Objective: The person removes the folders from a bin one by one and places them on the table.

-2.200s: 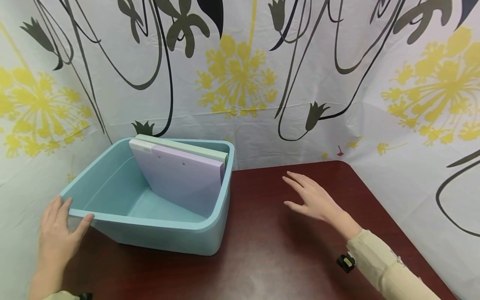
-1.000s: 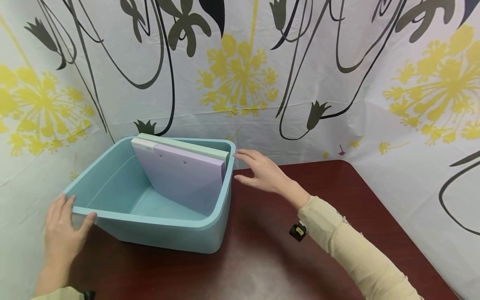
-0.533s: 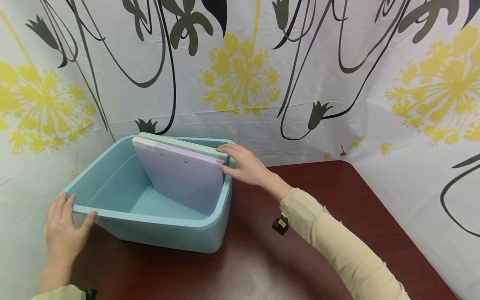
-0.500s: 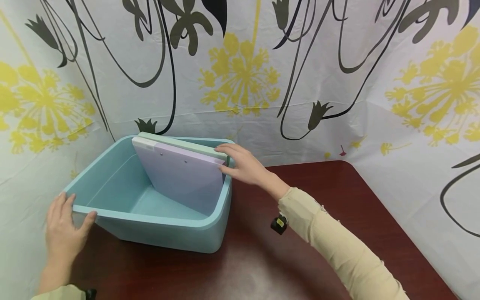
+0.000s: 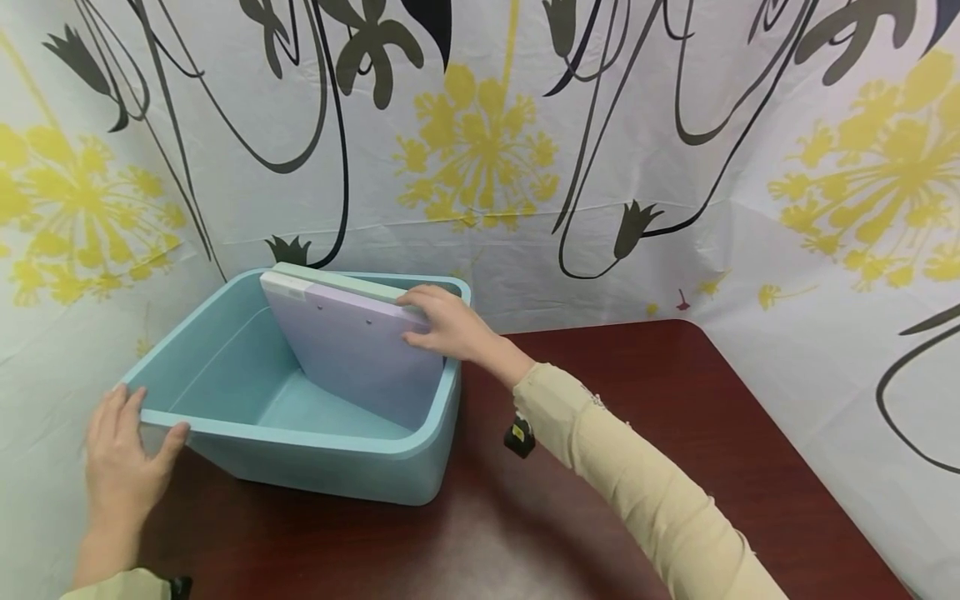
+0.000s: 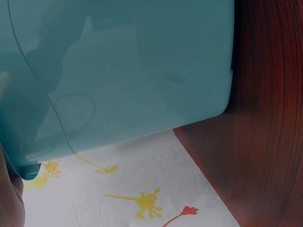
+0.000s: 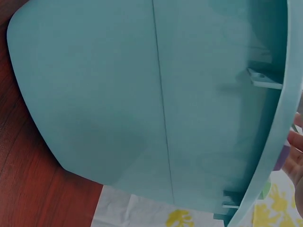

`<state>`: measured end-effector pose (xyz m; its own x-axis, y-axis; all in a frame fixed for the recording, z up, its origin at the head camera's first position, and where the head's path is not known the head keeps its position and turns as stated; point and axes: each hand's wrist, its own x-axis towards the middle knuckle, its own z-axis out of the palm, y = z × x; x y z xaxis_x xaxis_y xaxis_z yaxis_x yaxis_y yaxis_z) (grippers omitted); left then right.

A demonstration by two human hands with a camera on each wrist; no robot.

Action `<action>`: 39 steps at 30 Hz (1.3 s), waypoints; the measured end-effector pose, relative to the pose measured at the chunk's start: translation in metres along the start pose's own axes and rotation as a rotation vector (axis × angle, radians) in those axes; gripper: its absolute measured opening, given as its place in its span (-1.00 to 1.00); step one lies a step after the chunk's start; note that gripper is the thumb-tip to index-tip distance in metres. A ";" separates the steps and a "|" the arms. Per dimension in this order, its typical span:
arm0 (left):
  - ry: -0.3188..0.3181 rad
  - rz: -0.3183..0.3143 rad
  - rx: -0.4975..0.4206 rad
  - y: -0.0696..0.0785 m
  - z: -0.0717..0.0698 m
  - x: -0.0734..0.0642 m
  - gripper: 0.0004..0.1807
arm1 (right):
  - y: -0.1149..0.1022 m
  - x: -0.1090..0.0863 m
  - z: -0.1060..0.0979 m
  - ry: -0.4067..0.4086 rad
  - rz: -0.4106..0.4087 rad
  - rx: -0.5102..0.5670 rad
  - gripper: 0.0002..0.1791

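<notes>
In the head view, a light-blue plastic bin [image 5: 300, 442] stands on the table's left half. Leaning inside it near the back right are a purple binder [image 5: 352, 350] with two rivets and a white corner patch, and a pale green binder [image 5: 337, 280] behind it. My left hand [image 5: 123, 475] grips the bin's near-left corner, thumb along the front rim. With my right hand [image 5: 450, 327] I straddle the purple binder's top edge: thumb on its front face, fingers over the top by the green one. In the right wrist view the bin wall partly hides these fingers [image 7: 296, 140].
The dark red-brown table [image 5: 637, 417] extends right of the bin, ending at a rounded far-right corner. A white cloth [image 5: 525, 167] with grey and yellow plants hangs close behind and along both sides. The bin's outer wall [image 6: 142, 71] fills much of the left wrist view.
My right hand has come left from above the table, over the bin's right rim, and along the top edge of the binders. My left hand stays on the corner; the binders look unmoved.
</notes>
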<state>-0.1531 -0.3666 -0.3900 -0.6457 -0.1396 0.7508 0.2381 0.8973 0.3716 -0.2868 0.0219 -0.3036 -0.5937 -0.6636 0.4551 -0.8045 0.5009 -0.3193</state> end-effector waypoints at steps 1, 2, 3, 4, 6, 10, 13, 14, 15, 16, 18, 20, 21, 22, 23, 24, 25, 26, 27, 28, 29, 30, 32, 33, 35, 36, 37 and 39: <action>0.003 0.003 -0.001 0.000 0.000 0.000 0.07 | 0.000 0.001 0.001 -0.008 0.007 -0.008 -0.52; 0.004 0.005 -0.002 0.000 0.001 0.000 0.07 | 0.000 0.001 0.001 -0.018 0.013 -0.016 -0.52; 0.006 0.006 -0.003 0.000 0.001 0.000 0.07 | -0.001 0.002 0.002 -0.026 0.017 -0.021 -0.53; 0.010 0.008 -0.005 0.000 0.002 0.000 0.07 | -0.001 0.002 0.002 -0.034 0.018 -0.027 -0.53; 0.016 0.009 -0.009 0.000 0.003 -0.001 0.07 | -0.001 0.003 0.003 -0.047 0.019 -0.039 -0.55; 0.033 0.012 -0.018 0.000 0.004 -0.001 0.08 | 0.000 0.006 0.007 -0.075 0.029 -0.053 -0.60; 0.038 0.012 -0.019 0.000 0.004 -0.001 0.09 | 0.000 0.008 0.010 -0.094 0.041 -0.060 -0.62; 0.039 0.012 -0.018 -0.001 0.004 -0.001 0.09 | 0.000 0.009 0.011 -0.097 0.043 -0.062 -0.63; 0.039 0.011 -0.016 -0.001 0.004 0.000 0.09 | -0.001 0.009 0.012 -0.099 0.044 -0.065 -0.63; 0.040 0.011 -0.017 -0.001 0.004 0.000 0.09 | -0.001 0.010 0.013 -0.098 0.042 -0.070 -0.63; 0.046 0.016 -0.020 -0.002 0.005 0.000 0.09 | -0.002 0.010 0.014 -0.091 0.036 -0.073 -0.63; 0.053 0.022 -0.023 -0.003 0.006 0.000 0.09 | -0.003 0.010 0.015 -0.079 0.021 -0.067 -0.64; 0.056 0.026 -0.026 -0.003 0.006 0.000 0.09 | -0.003 0.010 0.016 -0.070 0.012 -0.061 -0.65; 0.060 0.027 -0.029 -0.004 0.006 -0.001 0.10 | -0.004 0.010 0.016 -0.060 0.002 -0.049 -0.66; 0.062 0.030 -0.030 -0.004 0.007 -0.001 0.10 | -0.004 0.010 0.017 -0.049 -0.005 -0.035 -0.66; 0.062 0.030 -0.027 -0.004 0.007 -0.001 0.10 | -0.005 0.009 0.018 -0.037 -0.014 -0.019 -0.67; 0.060 0.027 -0.025 -0.004 0.007 -0.001 0.10 | -0.005 0.009 0.019 -0.026 -0.023 0.000 -0.67; 0.061 0.026 -0.025 -0.004 0.007 -0.001 0.10 | -0.005 0.009 0.019 -0.015 -0.031 0.018 -0.67; 0.060 0.026 -0.026 -0.005 0.007 -0.001 0.10 | -0.006 0.008 0.020 -0.006 -0.036 0.036 -0.67; 0.060 0.026 -0.025 -0.005 0.008 -0.001 0.10 | -0.006 0.008 0.020 0.005 -0.041 0.049 -0.67; 0.058 0.027 -0.026 -0.005 0.008 -0.001 0.10 | -0.007 0.008 0.020 0.015 -0.045 0.060 -0.67; 0.057 0.027 -0.025 -0.005 0.008 -0.001 0.10 | -0.008 0.007 0.019 0.025 -0.050 0.074 -0.67; 0.054 0.028 -0.027 -0.005 0.008 -0.001 0.09 | -0.011 0.008 0.017 0.047 -0.055 0.100 -0.67; 0.052 0.028 -0.026 -0.005 0.008 -0.001 0.09 | -0.012 0.008 0.015 0.062 -0.059 0.117 -0.68; 0.046 0.025 -0.025 -0.005 0.008 -0.001 0.09 | -0.016 0.008 0.010 0.095 -0.065 0.154 -0.68; 0.046 0.023 -0.024 -0.005 0.008 -0.001 0.09 | -0.018 0.008 0.007 0.113 -0.067 0.178 -0.68; 0.045 0.020 -0.024 -0.005 0.007 -0.001 0.09 | -0.019 0.008 0.004 0.135 -0.070 0.197 -0.68; 0.050 0.020 -0.025 -0.005 0.007 -0.001 0.09 | -0.022 0.008 -0.003 0.183 -0.072 0.231 -0.69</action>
<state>-0.1590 -0.3681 -0.3964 -0.6033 -0.1431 0.7846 0.2692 0.8895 0.3693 -0.2739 0.0072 -0.2906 -0.5389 -0.5714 0.6189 -0.8394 0.3025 -0.4516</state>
